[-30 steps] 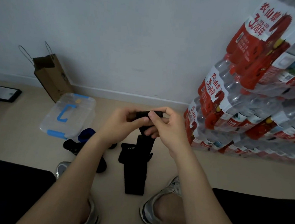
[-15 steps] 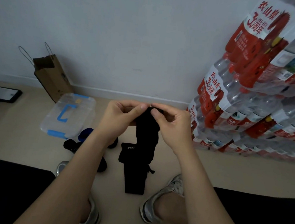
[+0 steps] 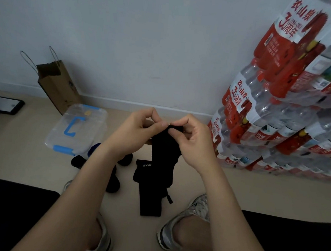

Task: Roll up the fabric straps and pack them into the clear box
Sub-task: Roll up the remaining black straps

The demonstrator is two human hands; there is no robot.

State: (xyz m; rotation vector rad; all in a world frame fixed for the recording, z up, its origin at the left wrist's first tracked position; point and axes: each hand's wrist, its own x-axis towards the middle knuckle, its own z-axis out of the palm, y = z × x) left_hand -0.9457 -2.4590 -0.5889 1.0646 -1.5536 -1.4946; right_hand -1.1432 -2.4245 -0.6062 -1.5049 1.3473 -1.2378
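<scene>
A long black fabric strap [image 3: 163, 155] hangs from both my hands down to the floor between my feet. My left hand [image 3: 138, 132] and my right hand [image 3: 191, 139] pinch its top edge side by side, thumbs almost touching. The strap's lower part [image 3: 150, 201] lies flat on the floor, with a white logo showing on a fold. The clear box [image 3: 77, 128] with blue handle and latches stands shut on the floor to the left. Rolled black straps [image 3: 114, 180] and a blue one [image 3: 93, 147] lie beside the box, partly hidden by my left forearm.
A brown paper bag [image 3: 58, 87] leans on the wall behind the box. Stacked packs of water bottles [image 3: 279, 124] fill the right side. My shoes [image 3: 182, 221] flank the strap's end. A dark flat object [image 3: 11, 106] lies at far left.
A second ago both hands held a rolled bundle at the top; it has come unrolled, and the strap now hangs open and flat from my fingertips.
</scene>
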